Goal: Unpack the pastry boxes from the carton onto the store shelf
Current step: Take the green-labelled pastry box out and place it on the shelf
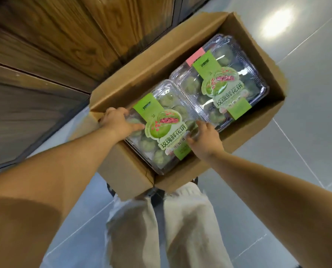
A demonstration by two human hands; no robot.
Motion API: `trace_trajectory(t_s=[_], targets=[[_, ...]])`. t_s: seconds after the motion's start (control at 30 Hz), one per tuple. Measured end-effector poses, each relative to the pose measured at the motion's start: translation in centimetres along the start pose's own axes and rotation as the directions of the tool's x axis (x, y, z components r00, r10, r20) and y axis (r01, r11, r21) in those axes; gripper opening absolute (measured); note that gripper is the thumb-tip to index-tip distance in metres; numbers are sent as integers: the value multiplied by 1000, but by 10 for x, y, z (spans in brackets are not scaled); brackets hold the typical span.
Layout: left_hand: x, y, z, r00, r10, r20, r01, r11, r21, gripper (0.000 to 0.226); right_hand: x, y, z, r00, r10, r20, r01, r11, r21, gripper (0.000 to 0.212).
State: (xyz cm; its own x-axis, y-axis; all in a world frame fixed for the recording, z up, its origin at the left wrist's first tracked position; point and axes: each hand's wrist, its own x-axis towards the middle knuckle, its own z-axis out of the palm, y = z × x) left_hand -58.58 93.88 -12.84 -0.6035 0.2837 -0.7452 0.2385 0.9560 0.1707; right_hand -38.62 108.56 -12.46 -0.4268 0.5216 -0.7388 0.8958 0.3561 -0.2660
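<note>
Open carton (182, 171) sits centre frame on a pale tiled floor (306, 132), its long axis running lower left to upper right. Two clear pastry boxes show on top inside it, side by side along that axis.

Near pastry box (161, 132): lies just ahead of both hands, between them. Its long axis runs from upper left to lower right, roughly across the carton. Left hand (118, 122) on its left edge, fingers spread over the lid, thumb side toward the carton wall. Right hand (203, 140) on its right edge, fingers curled at the seam with the far pastry box (221, 80). Both hands loosely open and touching the box; a closed grip I cannot confirm. Both about equally near.

Look: transparent clamshell, ribbed rim, green round pastries inside, green label band with a flower picture and printed characters. Likely light, lid flexible.

Wood-grain shelf panels (55, 45) fill upper left of frame, left of the carton. Lift would go up and leftward.
</note>
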Motion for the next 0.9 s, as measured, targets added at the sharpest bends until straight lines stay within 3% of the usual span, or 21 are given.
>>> trace_trajectory(t_s=[0.1,0.2,0.27,0.4,0.47,0.57,0.63,0.7,0.77,0.83,0.9], targets=[[-8,-3,-5,999,-23,24,28,974,-226,74,4,0,-3,999,31,13,-32,994,102,41],[-27,-3,-8,981,-41,190,159,732,-663,58,6,-1,-8,997,76,-31,-70,983,168,50],[-39,-1,-11,966,11,258,201,595,-778,41,3,-3,-13,984,124,-127,-90,966,242,60],[-76,-10,-30,973,109,206,129,486,-864,27,-24,-21,-27,974,156,-164,-70,897,437,73],[-103,-16,-51,975,136,178,101,446,-889,28,-47,-35,-42,984,137,-114,-53,835,548,62],[-164,-28,-101,980,159,117,48,384,-922,53,-99,-61,-73,988,71,-136,25,800,600,53],[-215,-35,-143,983,174,61,-6,362,-932,43,-151,-89,-100,990,5,-141,82,795,602,52],[-265,-34,-184,983,182,-7,-63,302,-951,24,-197,-116,-129,985,-29,-170,132,763,632,57],[-311,-28,-223,980,171,-101,-143,255,-956,20,-241,-142,-153,981,-2,-193,127,755,643,64],[-359,-20,-265,953,227,-201,-247,193,-950,7,-288,-173,-180,980,38,-196,108,725,681,80],[-400,-17,-303,919,264,-292,-335,138,-932,10,-307,-189,-199,976,45,-211,128,669,733,99]])
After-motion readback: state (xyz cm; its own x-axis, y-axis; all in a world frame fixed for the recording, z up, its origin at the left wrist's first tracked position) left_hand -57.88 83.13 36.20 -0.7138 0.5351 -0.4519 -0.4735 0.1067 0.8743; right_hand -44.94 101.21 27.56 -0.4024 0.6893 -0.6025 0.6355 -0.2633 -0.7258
